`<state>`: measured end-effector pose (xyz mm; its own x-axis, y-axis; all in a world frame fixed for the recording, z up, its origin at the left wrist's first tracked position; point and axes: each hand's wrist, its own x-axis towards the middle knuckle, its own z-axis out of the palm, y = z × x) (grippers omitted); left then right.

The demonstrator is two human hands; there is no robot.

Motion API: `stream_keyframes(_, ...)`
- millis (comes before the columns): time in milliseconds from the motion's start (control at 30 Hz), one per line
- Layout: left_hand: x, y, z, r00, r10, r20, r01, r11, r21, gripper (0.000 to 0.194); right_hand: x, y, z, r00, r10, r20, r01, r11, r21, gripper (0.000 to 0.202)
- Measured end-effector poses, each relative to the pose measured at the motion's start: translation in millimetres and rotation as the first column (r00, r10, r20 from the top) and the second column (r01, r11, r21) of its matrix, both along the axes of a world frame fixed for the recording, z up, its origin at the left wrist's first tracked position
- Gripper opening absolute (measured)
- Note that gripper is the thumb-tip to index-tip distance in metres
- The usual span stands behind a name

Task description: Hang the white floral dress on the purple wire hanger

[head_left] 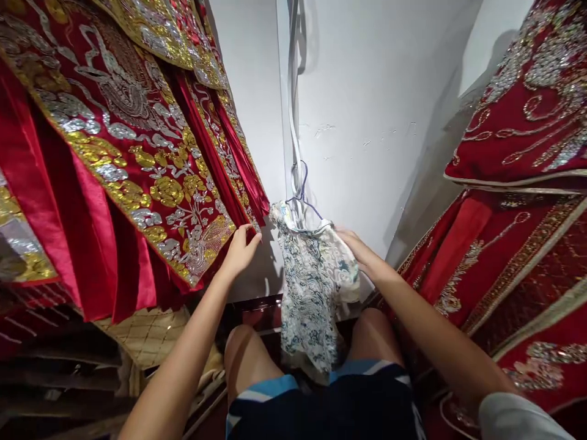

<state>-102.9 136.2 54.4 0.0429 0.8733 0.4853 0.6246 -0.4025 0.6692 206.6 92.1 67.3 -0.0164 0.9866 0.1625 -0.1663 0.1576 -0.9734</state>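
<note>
Blue shorts with pale stripes [321,397] cover the person's lap at the bottom of the view, and two bare knees show just above them. From there both forearms stretch forward and up.

The left hand [238,250] is at the lower edge of a heavy red garment [137,171] that hangs on the left side. It is sewn thick with gold and silver flowers. The fingers [250,235] are curled around the embroidered hem near its corner, with the thumb under the cloth, so the hand is closed on the edge of the fabric.

The right hand [360,247] is at the upper right side of a small white dress with a blue-green pattern [312,287]. The fingers lie against the shoulder part of this dress and go behind the cloth; I cannot tell if they really pinch it or only touch it. The dress hangs between the two hands, above the knees, and its lower end falls down between the legs.

It hangs on a thin blue hanger [302,192], whose hook is on a white strap [293,122] that runs down the white wall [376,122] behind.

More red embroidered cloth [527,183] hangs on the right side, near the right arm. Low on the left, under the red garment, a quilted beige fabric [147,333] is visible.
</note>
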Motion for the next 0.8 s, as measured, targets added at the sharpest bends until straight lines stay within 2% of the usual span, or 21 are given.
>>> stream_keyframes(67, 2.6, 6.2, -9.4, 0.998, -0.041, 0.05, 0.041, 0.999, 0.014, 0.051, 17.5, -14.0, -4.2, 0.969, -0.245, -0.021, 0.246, 0.969, 0.037, 0.037)
stream_keyframes(133, 10.1, 11.7, -15.5, 0.992, -0.054, 0.116, 0.048, 0.997, 0.056, 0.052, 30.2, -31.9, -7.9, 0.926, -0.376, -0.028, 0.377, 0.921, 0.095, 0.038)
stream_keyframes(200, 20.3, 16.5, -19.5, 0.975, -0.018, 0.221, -0.006, 0.994, 0.107, 0.055, 32.0, -49.3, -9.7, 0.937, -0.345, 0.06, 0.333, 0.93, 0.152, 0.042)
stream_keyframes(267, 30.1, 19.6, -22.5, 0.943, 0.042, 0.331, -0.089, 0.987, 0.131, 0.058, 23.5, -62.2, -7.4, 0.944, -0.283, 0.171, 0.259, 0.954, 0.149, 0.046)
stream_keyframes(333, 37.5, 20.5, -25.2, 0.912, 0.068, 0.403, -0.133, 0.982, 0.135, 0.06, 9.8, -69.4, 0.6, 0.957, -0.244, 0.154, 0.23, 0.968, 0.101, 0.049)
stream_keyframes(433, 47.0, 14.9, -29.6, 0.908, 0.023, 0.419, -0.103, 0.98, 0.17, 0.062, -9.6, -75.1, 18.3, 0.981, -0.186, 0.05, 0.181, 0.98, 0.079, 0.048)
stream_keyframes(533, 61.6, -3.1, -39.6, 0.932, -0.001, 0.362, -0.083, 0.973, 0.216, 0.065, -24.1, -82.2, 26.4, 0.964, -0.203, 0.17, 0.179, 0.973, 0.149, 0.042)
stream_keyframes(600, 73.8, -22.8, -53.9, 0.933, 0.002, 0.359, -0.08, 0.976, 0.204, 0.065, -31.0, -87.0, 20.5, 0.924, -0.226, 0.308, 0.167, 0.964, 0.208, 0.037)
stream_keyframes(667, 84.3, -45.4, -74.6, 0.913, 0.022, 0.407, -0.098, 0.981, 0.168, 0.063, -33.1, -89.7, 9.5, 0.893, -0.249, 0.374, 0.158, 0.953, 0.257, 0.031)
stream_keyframes(733, 90.4, -66.0, -96.3, 0.882, 0.064, 0.466, -0.136, 0.983, 0.124, 0.059, -27.5, -89.2, 1.7, 0.909, -0.274, 0.315, 0.199, 0.948, 0.249, 0.038)
stream_keyframes(800, 92.3, -80.0, -110.4, 0.877, 0.1, 0.469, -0.158, 0.984, 0.086, 0.058, -13.9, -84.9, 5.0, 0.943, -0.283, 0.173, 0.256, 0.953, 0.162, 0.04)
